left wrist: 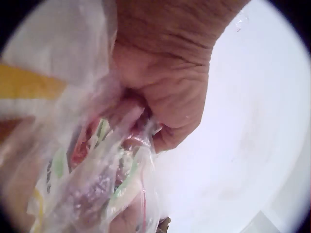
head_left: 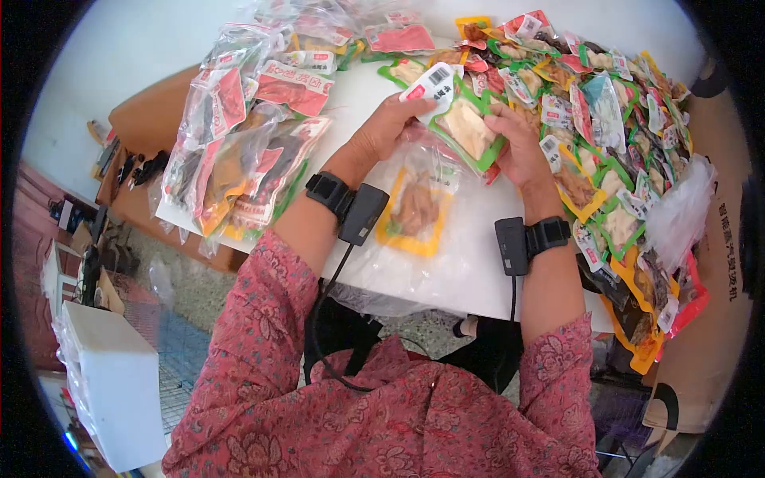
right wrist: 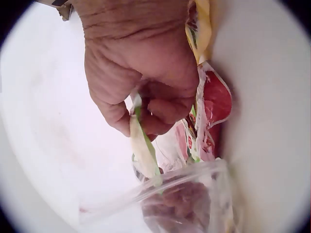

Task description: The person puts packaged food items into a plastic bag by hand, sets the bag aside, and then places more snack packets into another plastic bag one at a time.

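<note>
Both hands hold a green-edged food pouch with pale contents and a white label, raised over the table. My left hand pinches its label end, and my right hand pinches the opposite edge between thumb and fingers. Seen from the right wrist, the pouch stands nearly edge-on below the thumb. Under the hands lies a clear plastic bag with a yellow-edged pouch of brown food showing in it. In the left wrist view, clear plastic partly covers the left fingertips.
A large heap of mixed pouches spreads along the right side of the white table. Filled clear bags line the left and back. A cardboard box stands at the right, a white box on the lower left.
</note>
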`<state>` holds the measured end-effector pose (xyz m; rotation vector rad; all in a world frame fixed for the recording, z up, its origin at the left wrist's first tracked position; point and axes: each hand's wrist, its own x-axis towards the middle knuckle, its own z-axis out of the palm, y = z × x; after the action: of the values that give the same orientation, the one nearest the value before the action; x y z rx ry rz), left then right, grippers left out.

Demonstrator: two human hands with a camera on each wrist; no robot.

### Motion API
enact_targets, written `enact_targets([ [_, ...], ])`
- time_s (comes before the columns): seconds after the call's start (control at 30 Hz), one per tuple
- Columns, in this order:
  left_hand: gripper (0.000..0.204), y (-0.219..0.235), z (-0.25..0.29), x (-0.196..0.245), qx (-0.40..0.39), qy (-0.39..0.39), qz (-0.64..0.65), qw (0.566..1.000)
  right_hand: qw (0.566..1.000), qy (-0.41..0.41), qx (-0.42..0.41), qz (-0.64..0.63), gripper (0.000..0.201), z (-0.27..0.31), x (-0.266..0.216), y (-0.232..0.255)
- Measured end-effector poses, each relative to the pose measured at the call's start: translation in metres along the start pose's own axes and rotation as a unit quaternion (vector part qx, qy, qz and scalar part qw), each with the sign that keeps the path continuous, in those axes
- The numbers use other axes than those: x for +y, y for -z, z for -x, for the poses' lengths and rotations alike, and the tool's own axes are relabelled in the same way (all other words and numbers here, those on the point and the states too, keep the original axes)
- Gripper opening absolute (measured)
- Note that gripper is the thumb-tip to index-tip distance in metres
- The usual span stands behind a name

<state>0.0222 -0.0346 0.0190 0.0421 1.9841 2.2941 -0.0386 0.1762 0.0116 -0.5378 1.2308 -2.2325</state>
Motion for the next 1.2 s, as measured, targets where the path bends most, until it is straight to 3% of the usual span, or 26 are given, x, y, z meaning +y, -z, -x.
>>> enact_targets([
  [0.07,0.026,-0.001,-0.001,0.0,-0.013,-0.057,0.129,0.99,1.0,0.021,0.0,0.005,0.013,-0.003,0.007,0.001],
  [0.2,0.027,-0.008,-0.004,-0.004,-0.028,-0.054,0.073,0.995,0.997,0.069,0.033,0.016,0.009,-0.008,0.02,0.001],
  [0.3,0.029,-0.017,0.003,-0.003,-0.023,-0.044,0.048,0.998,0.997,0.069,-0.003,0.029,0.01,-0.006,0.02,-0.005],
  [0.43,0.029,-0.017,0.004,-0.002,-0.049,-0.005,0.046,0.998,0.997,0.068,0.009,0.043,0.015,-0.003,0.018,-0.016],
  [0.53,0.03,-0.012,0.002,-0.005,-0.071,0.019,0.045,0.996,0.984,0.107,0.051,0.132,0.02,0.0,0.019,-0.027],
  [0.7,0.032,-0.007,-0.003,-0.011,-0.1,0.02,-0.033,0.994,0.985,0.111,0.109,0.08,0.021,0.002,0.018,-0.028],
  [0.8,0.033,-0.009,-0.001,-0.01,-0.111,0.023,-0.035,0.993,0.991,0.069,0.11,0.033,0.02,0.0,0.017,-0.021],
  [1.2,0.033,-0.016,0.009,-0.001,-0.112,0.015,-0.035,0.993,0.991,0.075,0.113,-0.006,0.021,0.001,0.017,-0.021],
])
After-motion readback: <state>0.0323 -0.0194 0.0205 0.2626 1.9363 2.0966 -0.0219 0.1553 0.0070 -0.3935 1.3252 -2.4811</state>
